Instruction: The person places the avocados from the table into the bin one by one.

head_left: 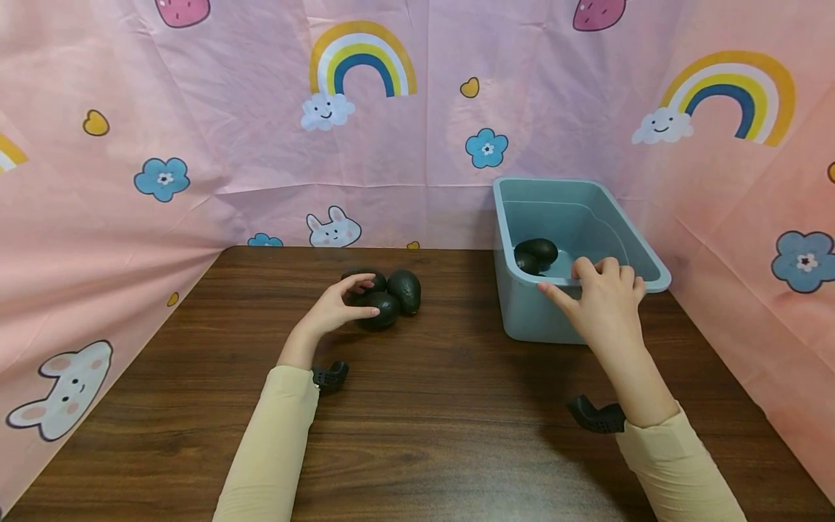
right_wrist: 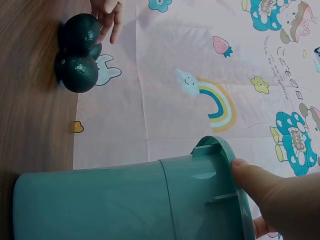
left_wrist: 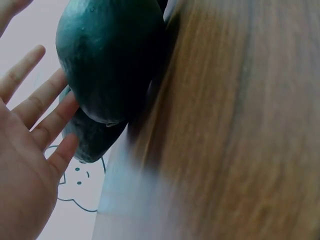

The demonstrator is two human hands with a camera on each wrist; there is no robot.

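Note:
Three dark green avocados (head_left: 404, 291) sit close together left of the table's middle. My left hand (head_left: 333, 307) is at their left side, thumb and fingers spread apart beside the nearest avocado (head_left: 381, 310). The left wrist view shows the fingertips next to an avocado (left_wrist: 110, 55), the palm bare; whether they touch it I cannot tell. With its thumb at the front and fingers over the edge, my right hand (head_left: 607, 308) grips the near rim of a blue-grey plastic bin (head_left: 541, 312). More avocados (head_left: 538, 251) lie inside at the bin's left; the near wall partly hides them.
Everything stands on a dark wood-grain table (head_left: 417, 420). A pink patterned cloth (head_left: 417, 159) hangs behind and along both sides. The bin stands at the table's back right, near the cloth. Each wrist wears a black camera mount (head_left: 596, 417).

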